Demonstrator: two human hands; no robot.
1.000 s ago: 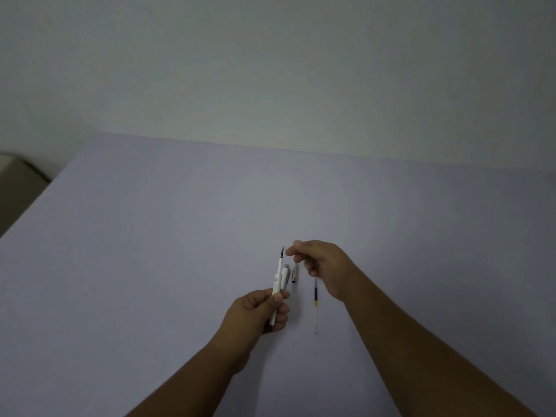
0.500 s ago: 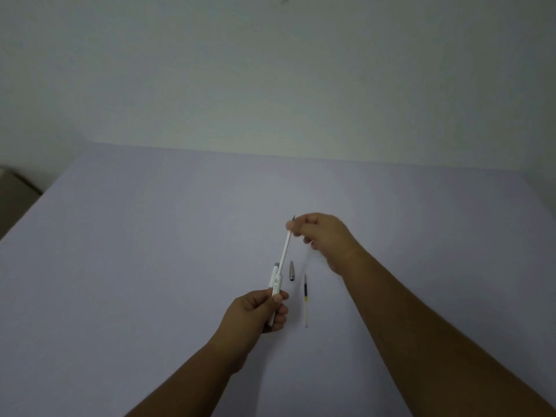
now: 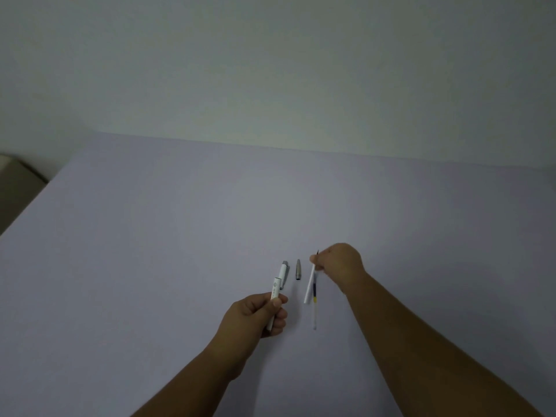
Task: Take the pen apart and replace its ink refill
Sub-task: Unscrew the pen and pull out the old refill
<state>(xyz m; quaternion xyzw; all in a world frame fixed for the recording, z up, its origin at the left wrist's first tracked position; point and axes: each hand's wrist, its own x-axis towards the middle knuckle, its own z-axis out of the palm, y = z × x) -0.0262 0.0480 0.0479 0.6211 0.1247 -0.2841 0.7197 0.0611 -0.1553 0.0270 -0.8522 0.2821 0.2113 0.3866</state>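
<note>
Gripping pen barrel (image 3: 277, 288), left hand (image 3: 255, 314); right hand (image 3: 341, 261), pinching refill (image 3: 310, 282).

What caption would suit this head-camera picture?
Left hand holds the white pen barrel; right hand holds the pulled-out refill above a spare refill.

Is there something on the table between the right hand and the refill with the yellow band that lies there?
Nothing on the table blocks it, but the right hand is shut on the white refill, which crosses over the upper end of the banded refill. The grey tip piece lies apart, to the left.
</note>
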